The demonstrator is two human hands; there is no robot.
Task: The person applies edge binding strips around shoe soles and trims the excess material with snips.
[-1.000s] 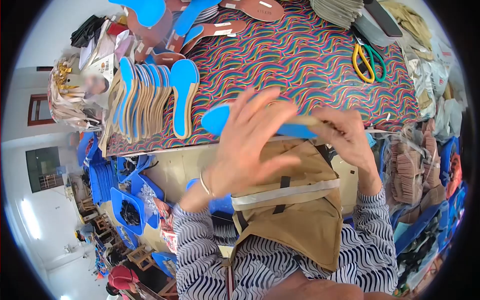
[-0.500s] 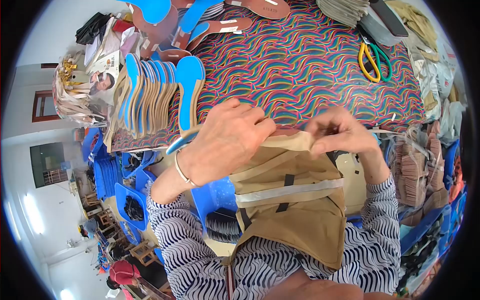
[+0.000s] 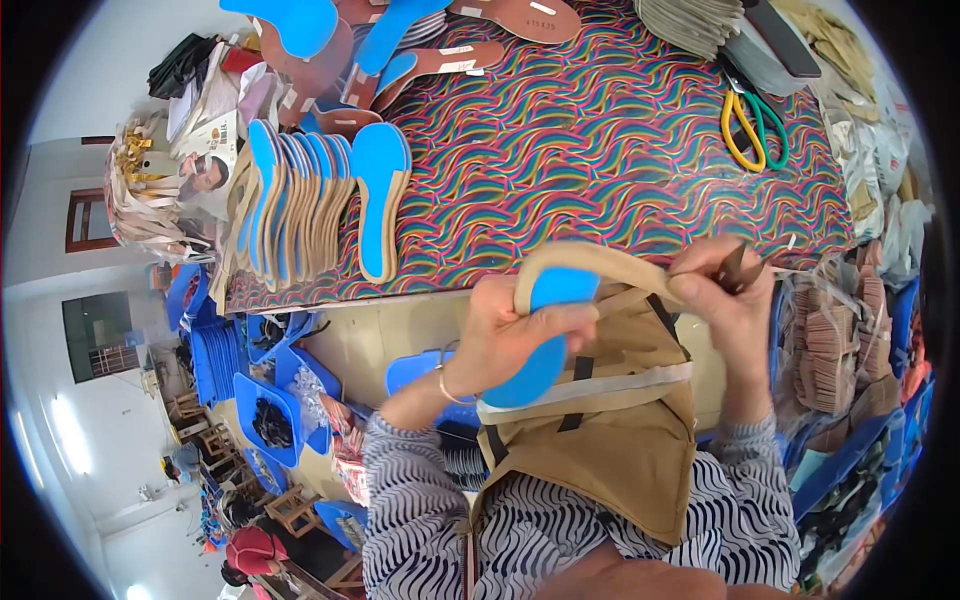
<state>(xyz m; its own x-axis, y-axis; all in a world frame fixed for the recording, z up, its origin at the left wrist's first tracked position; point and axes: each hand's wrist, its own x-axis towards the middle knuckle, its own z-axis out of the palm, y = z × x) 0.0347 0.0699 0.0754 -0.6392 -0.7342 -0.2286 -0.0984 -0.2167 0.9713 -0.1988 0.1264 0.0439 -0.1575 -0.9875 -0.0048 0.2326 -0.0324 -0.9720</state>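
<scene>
My left hand (image 3: 500, 335) is closed around a blue-topped insole (image 3: 535, 372), tilted above my lap with the thumb across its face. A tan edging strip (image 3: 590, 258) curves around the insole's upper end and stretches off to the right. At the strip's far end, my right hand (image 3: 715, 285) pinches it between thumb and fingers. Dark pointed tips (image 3: 740, 265) stick out beside the right fingers; I cannot make out the whole tool. Behind the insole hangs a brown apron (image 3: 600, 450) with a pale band.
Ahead is a table with a colourful wavy cover (image 3: 600, 170). A row of blue-topped insoles (image 3: 295, 200) and one single insole (image 3: 380, 205) lie at its left. Scissors (image 3: 750, 130) with yellow and green handles rest at right. Blue bins (image 3: 265, 415) stand at lower left.
My left hand has turned and moved right and down, bringing the insole in front of the apron. The tan strip is now pulled between both hands. My right hand has shifted slightly right.
</scene>
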